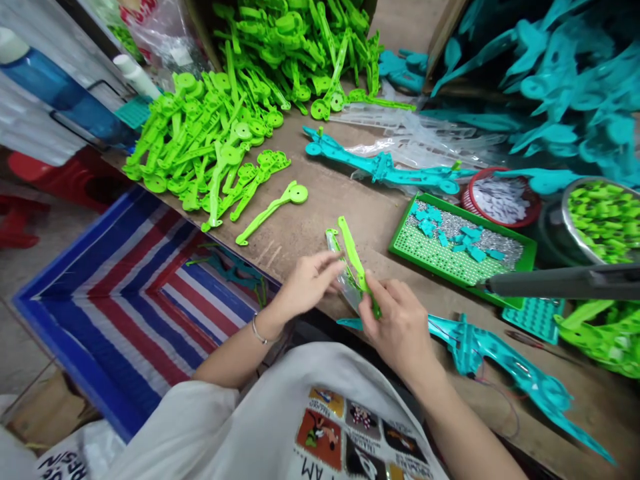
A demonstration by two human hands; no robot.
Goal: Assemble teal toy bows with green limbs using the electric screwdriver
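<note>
Part [352,248] in lime green between left hand [311,285] and right hand [400,321], above the near edge of bench [325,193]: clamped at its near end in the right, beside clear strip [349,292] pinched in the left.

Lime green is worn by the held strip [353,250] and pile [200,127], teal by both frames [383,168]. The bin [115,293] is striped in red, white and blue; the tray [430,247] is coloured green, the basket [467,199] red.
</note>
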